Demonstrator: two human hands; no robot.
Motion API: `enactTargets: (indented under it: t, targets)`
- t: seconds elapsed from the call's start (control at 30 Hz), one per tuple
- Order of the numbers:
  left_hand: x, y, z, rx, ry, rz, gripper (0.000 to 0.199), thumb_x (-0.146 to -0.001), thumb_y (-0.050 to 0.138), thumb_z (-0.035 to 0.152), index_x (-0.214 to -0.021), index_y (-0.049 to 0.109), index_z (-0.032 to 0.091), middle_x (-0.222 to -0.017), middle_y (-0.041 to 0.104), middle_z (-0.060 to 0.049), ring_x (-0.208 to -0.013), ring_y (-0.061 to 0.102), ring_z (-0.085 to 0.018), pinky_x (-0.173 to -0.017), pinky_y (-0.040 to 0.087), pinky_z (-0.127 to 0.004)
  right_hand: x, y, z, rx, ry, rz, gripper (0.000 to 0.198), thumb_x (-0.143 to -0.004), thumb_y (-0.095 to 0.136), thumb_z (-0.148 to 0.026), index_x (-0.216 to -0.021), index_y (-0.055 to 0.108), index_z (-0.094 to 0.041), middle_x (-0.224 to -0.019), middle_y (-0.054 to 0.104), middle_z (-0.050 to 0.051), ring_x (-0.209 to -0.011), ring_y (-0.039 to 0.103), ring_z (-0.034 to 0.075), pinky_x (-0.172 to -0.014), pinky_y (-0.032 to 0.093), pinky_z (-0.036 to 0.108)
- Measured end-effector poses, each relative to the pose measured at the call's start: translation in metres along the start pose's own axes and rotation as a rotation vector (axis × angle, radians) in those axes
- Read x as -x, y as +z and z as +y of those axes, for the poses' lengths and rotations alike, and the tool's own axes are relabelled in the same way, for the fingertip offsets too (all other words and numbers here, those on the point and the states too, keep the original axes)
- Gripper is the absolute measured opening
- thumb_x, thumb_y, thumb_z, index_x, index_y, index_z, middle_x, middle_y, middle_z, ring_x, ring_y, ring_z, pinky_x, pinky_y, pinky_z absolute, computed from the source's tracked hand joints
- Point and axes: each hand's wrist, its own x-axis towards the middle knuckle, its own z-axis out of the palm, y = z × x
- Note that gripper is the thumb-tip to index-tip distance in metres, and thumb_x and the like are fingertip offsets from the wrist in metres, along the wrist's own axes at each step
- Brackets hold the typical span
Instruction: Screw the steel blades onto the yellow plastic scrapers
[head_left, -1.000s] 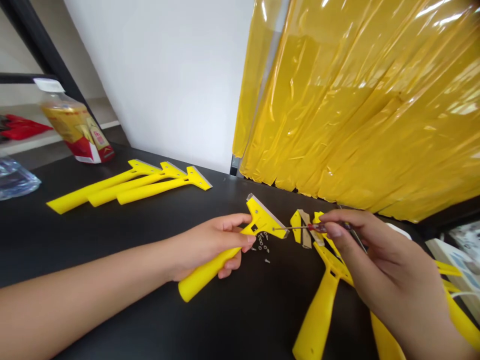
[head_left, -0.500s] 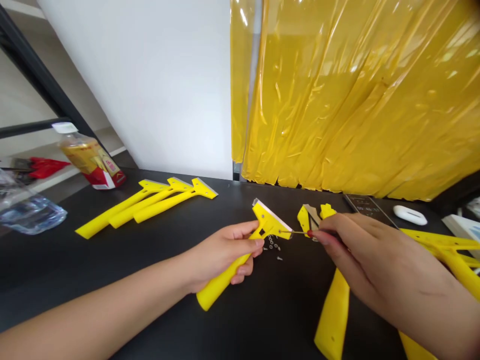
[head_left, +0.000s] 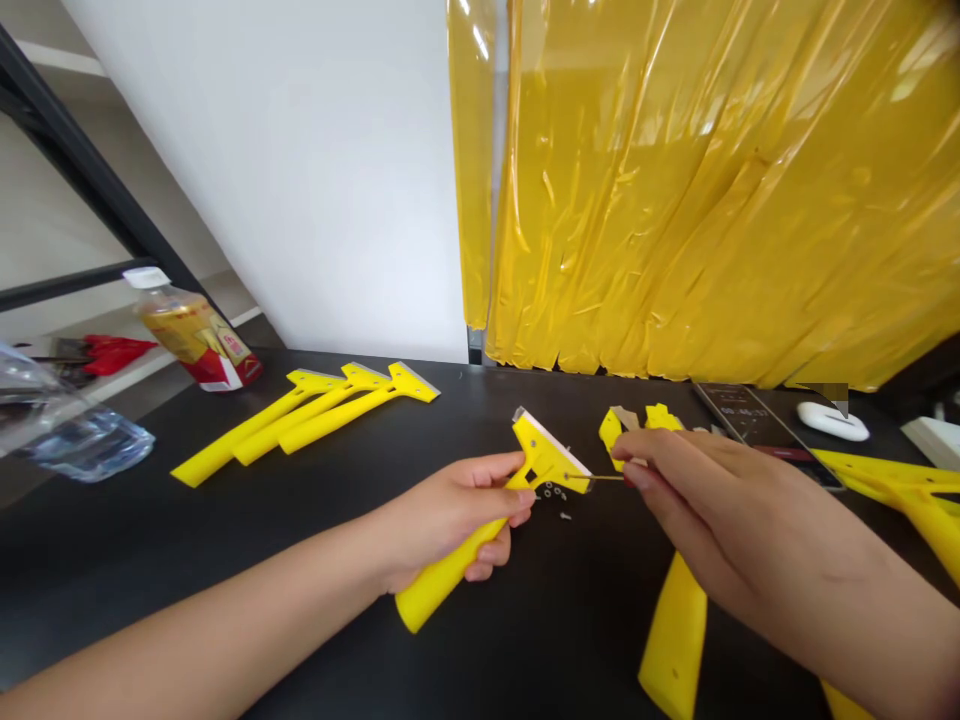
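Note:
My left hand [head_left: 457, 510] is closed round the handle of a yellow scraper [head_left: 435, 580], its head with the metal blade edge tilted up to the right. My right hand [head_left: 720, 510] pinches a thin screwdriver [head_left: 604, 477]; a bit of red shows at the fingers, and most of its handle is hidden. The shaft's tip meets the scraper head near a screw at the right corner. Below the head lie several small nuts and screws [head_left: 555, 492]. Behind my right fingers are yellow scraper head pieces [head_left: 612, 425], partly covered.
Three yellow scrapers [head_left: 337, 418] lie side by side at the left on the black table [head_left: 315, 610]. A drink bottle [head_left: 199, 335] and a clear bottle [head_left: 97, 440] are farther left. At right are a phone [head_left: 739, 415], a white case [head_left: 832, 421] and yellow scraper parts [head_left: 900, 495].
The view has shifted slightly, so everything sits a little lower and more to the right. My hands keep the same hold, with the screwdriver tip still at the scraper head.

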Motion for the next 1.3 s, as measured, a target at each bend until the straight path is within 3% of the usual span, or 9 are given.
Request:
enactTargets:
  t: [0.07,0.27,0.43,0.57,0.67,0.77,0.93,1.17,1.3]
  targets:
    - [0.002,0.001,0.001,-0.001,-0.003,-0.010,0.028,-0.099,0.073,0.032,-0.124,0.064,0.024,-0.090,0.049,0.004,-0.052,0.040,-0.003,-0.046,0.030,-0.020,0.000,-0.003,-0.002,-0.026,0.017,-0.005,0.015,-0.109,0.045,-0.015,-0.114,0.057,-0.022,-0.087,0.074,0.006,-0.072,0.072,0.022,-0.059,0.052,0.033]
    - [0.003,-0.001,0.001,0.045,-0.022,0.029,0.034,-0.096,0.079,0.036,-0.122,0.061,0.024,-0.093,0.052,0.003,-0.052,0.041,-0.003,-0.047,0.029,-0.019,0.001,-0.008,0.000,-0.057,-0.034,-0.070,0.031,-0.097,0.041,-0.004,-0.108,0.062,-0.023,-0.090,0.074,0.008,-0.076,0.071,0.024,-0.062,0.057,0.034]
    - [0.003,-0.014,0.009,-0.009,-0.100,-0.050,0.034,-0.094,0.082,0.038,-0.118,0.061,0.024,-0.089,0.054,0.003,-0.052,0.042,-0.004,-0.045,0.028,-0.018,0.011,-0.008,0.001,0.045,-0.115,-0.099,0.039,-0.088,0.043,0.000,-0.112,0.064,-0.022,-0.093,0.074,0.009,-0.082,0.074,0.026,-0.064,0.059,0.035]
    - [0.005,-0.028,0.018,-0.057,-0.177,-0.103,0.035,-0.092,0.084,0.039,-0.115,0.063,0.023,-0.087,0.055,0.002,-0.052,0.041,-0.005,-0.045,0.029,-0.018,0.012,-0.008,-0.008,0.006,-0.163,-0.107,0.047,-0.079,0.040,0.006,-0.109,0.063,-0.022,-0.099,0.077,0.009,-0.082,0.074,0.024,-0.063,0.056,0.034]
    - [0.004,-0.030,0.018,-0.046,-0.169,-0.094,0.037,-0.090,0.086,0.039,-0.115,0.063,0.024,-0.085,0.054,0.002,-0.052,0.041,-0.005,-0.045,0.028,-0.018,0.007,-0.005,-0.009,-0.023,-0.134,-0.055,0.028,-0.098,0.043,-0.006,-0.112,0.062,-0.022,-0.097,0.078,0.009,-0.075,0.073,0.024,-0.060,0.055,0.035]
    - [0.004,-0.022,0.013,0.009,-0.098,-0.058,0.039,-0.091,0.085,0.038,-0.119,0.060,0.026,-0.086,0.054,0.003,-0.053,0.042,-0.005,-0.046,0.028,-0.018,0.004,-0.003,-0.005,-0.042,0.025,0.020,0.015,-0.112,0.048,-0.028,-0.119,0.060,-0.022,-0.089,0.077,0.005,-0.061,0.070,0.021,-0.052,0.048,0.034]
    - [0.004,-0.005,0.004,0.079,-0.054,-0.041,0.034,-0.094,0.083,0.038,-0.115,0.059,0.026,-0.089,0.052,0.004,-0.053,0.041,-0.003,-0.048,0.029,-0.018,0.004,-0.004,0.000,-0.196,0.169,0.011,0.015,-0.112,0.048,-0.026,-0.124,0.057,-0.025,-0.107,0.076,0.005,-0.089,0.077,0.021,-0.073,0.058,0.032]
    - [0.003,-0.003,0.000,0.081,-0.014,-0.032,0.029,-0.096,0.080,0.039,-0.107,0.057,0.025,-0.094,0.053,0.003,-0.052,0.043,-0.003,-0.048,0.031,-0.019,0.004,0.002,-0.003,-0.203,0.212,0.032,0.017,-0.111,0.049,-0.030,-0.126,0.058,-0.027,-0.112,0.077,0.006,-0.096,0.078,0.023,-0.079,0.060,0.035]
    - [0.003,-0.001,-0.001,0.083,-0.015,-0.027,0.024,-0.098,0.076,0.035,-0.107,0.056,0.025,-0.091,0.051,0.004,-0.051,0.042,-0.002,-0.048,0.030,-0.019,0.006,0.003,-0.005,-0.200,0.264,0.025,0.016,-0.111,0.048,-0.032,-0.122,0.059,-0.026,-0.109,0.076,0.007,-0.089,0.077,0.023,-0.072,0.058,0.035]
